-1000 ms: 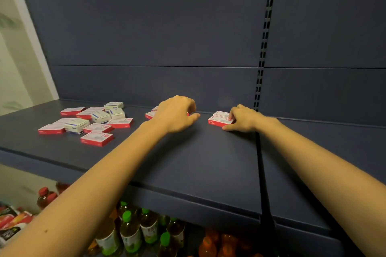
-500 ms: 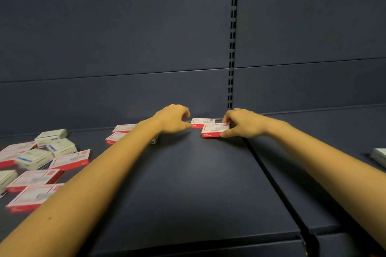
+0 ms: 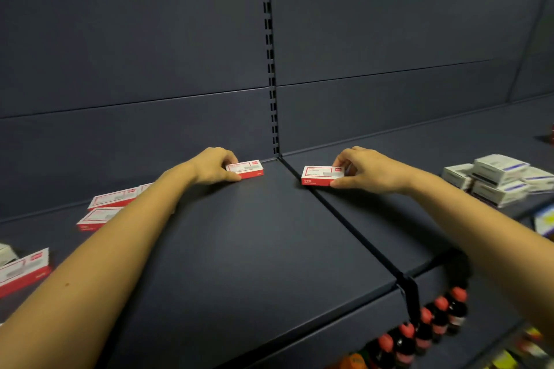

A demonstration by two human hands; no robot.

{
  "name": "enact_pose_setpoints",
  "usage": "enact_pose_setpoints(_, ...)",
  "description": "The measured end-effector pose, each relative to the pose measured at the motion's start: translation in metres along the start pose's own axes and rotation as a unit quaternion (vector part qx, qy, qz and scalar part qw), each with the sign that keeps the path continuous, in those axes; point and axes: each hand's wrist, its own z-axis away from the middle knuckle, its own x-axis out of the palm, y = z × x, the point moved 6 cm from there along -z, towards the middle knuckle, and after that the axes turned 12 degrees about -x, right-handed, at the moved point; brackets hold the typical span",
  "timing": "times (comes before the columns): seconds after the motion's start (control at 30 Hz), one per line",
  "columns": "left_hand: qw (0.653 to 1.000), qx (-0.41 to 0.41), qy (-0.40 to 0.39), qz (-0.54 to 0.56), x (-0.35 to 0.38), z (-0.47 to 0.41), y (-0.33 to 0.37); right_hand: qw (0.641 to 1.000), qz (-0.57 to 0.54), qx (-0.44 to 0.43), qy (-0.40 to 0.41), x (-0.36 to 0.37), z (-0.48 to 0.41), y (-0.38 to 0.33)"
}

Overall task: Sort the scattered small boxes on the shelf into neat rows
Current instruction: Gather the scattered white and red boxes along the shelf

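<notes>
Both grips closed: our left hand (image 3: 214,166) pinches one red-and-white box (image 3: 246,169) at the far back of the shelf (image 3: 254,249); our right hand (image 3: 364,169) pinches another (image 3: 320,175) just right of the shelf seam (image 3: 338,219). We judge them being set along the back wall to start a row. Box print unreadable; more boxes (image 3: 111,207) at left partly hidden by our forearm.

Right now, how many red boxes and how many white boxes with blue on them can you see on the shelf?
Red-and-white boxes: 5, maybe one more that is mostly hidden
White boxes with blue print: 4, piled at the right and blurry
Total: 9
</notes>
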Motion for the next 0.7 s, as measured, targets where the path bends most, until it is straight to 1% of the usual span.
enact_pose_setpoints(0.1, 0.999, 0.028, 0.021, 0.001, -0.009, 0.003, 0.012, 1.000, -0.001, 0.011, 0.019, -0.008, 0.014, 0.006)
enact_pose_setpoints(0.2, 0.997, 0.059, 0.033, 0.037, -0.022, 0.006, 0.033, 0.999, 0.013, 0.015, 0.050, -0.024, 0.028, 0.012)
enact_pose_setpoints(0.4, 0.987, 0.118, 0.054, 0.094, -0.038, 0.021, 0.095, 0.992, 0.031, 0.010, 0.124, -0.064, 0.069, 0.030)
enact_pose_setpoints(0.7, 0.972, 0.178, 0.049, 0.143, -0.023, 0.058, 0.222, 0.987, 0.054, 0.036, 0.146, -0.116, 0.154, 0.087)
